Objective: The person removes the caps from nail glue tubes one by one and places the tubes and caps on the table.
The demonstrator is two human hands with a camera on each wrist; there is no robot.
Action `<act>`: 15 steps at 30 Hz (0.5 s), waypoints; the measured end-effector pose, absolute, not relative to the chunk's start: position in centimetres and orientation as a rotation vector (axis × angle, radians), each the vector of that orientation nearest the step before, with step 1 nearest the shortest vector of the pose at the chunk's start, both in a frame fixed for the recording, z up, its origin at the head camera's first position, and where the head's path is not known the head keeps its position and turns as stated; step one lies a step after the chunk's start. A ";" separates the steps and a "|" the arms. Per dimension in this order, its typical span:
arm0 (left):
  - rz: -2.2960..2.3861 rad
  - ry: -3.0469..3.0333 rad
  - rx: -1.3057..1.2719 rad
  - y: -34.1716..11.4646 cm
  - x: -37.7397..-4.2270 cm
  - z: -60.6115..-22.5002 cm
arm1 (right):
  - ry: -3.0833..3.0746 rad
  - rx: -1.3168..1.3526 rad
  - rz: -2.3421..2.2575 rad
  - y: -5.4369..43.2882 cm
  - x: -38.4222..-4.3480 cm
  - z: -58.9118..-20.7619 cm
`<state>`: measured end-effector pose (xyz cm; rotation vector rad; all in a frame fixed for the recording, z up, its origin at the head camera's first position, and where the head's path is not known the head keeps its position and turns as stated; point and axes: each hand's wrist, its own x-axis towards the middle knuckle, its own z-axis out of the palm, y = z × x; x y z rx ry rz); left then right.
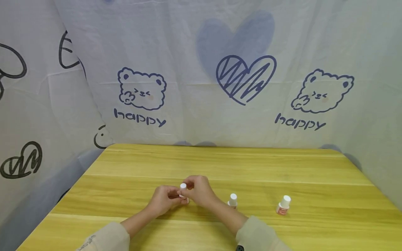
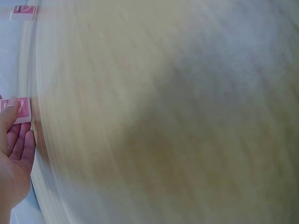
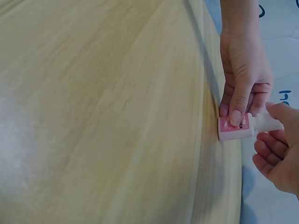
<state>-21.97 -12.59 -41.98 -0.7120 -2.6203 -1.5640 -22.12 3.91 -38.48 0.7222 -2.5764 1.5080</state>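
Observation:
A small white bottle (image 3: 235, 133) with a pink label stands on the wooden table between both hands. My left hand (image 1: 163, 200) grips its body, thumb across the label in the right wrist view. My right hand (image 1: 200, 191) pinches the white cap (image 1: 183, 186) at its top between thumb and fingers. The cap sits on the bottle's neck. In the left wrist view the left hand (image 2: 18, 154) holds the labelled body (image 2: 23, 109), while the cap lies outside that view.
Two more white-capped bottles stand to the right: one bottle (image 1: 232, 201) just beyond the right forearm, partly hidden by it, and another bottle (image 1: 283, 205) farther right. Behind the wooden table (image 1: 220, 164) hangs a printed white cloth (image 1: 188, 69).

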 end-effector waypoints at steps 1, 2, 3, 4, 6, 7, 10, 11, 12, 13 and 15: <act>-1.563 -2.621 -0.712 -12.6 -22.0 -41.9 | -2.580 0.699 1.517 3.9 -22.1 -38.5; -1.561 -2.620 -0.715 -12.6 -21.9 -41.9 | -2.582 0.683 1.527 3.8 -22.1 -38.4; -1.556 -2.624 -0.718 -12.6 -21.9 -41.9 | -2.587 0.665 1.535 3.8 -22.1 -38.4; -1.554 -2.627 -0.721 -12.6 -22.0 -41.9 | -2.589 0.656 1.547 3.8 -22.1 -38.4; -1.547 -2.629 -0.725 -12.7 -22.0 -41.9 | -2.592 0.656 1.545 3.8 -22.1 -38.3; -1.545 -2.633 -0.722 -12.7 -22.1 -41.9 | -2.594 0.662 1.542 3.8 -22.1 -38.3; -1.543 -2.634 -0.729 -12.7 -22.1 -41.9 | -2.607 0.685 1.531 3.8 -22.2 -38.1; -1.541 -2.630 -0.733 -12.7 -22.1 -41.9 | -2.615 0.691 1.523 3.8 -22.3 -38.1; -1.540 -2.630 -0.732 -12.7 -22.1 -41.8 | -2.623 0.697 1.516 3.9 -22.4 -38.1; -1.539 -2.626 -0.738 -12.7 -22.1 -41.8 | -2.632 0.701 1.509 3.9 -22.4 -38.0; -1.541 -2.620 -0.742 -12.7 -22.1 -41.7 | -2.645 0.714 1.495 3.9 -22.5 -37.9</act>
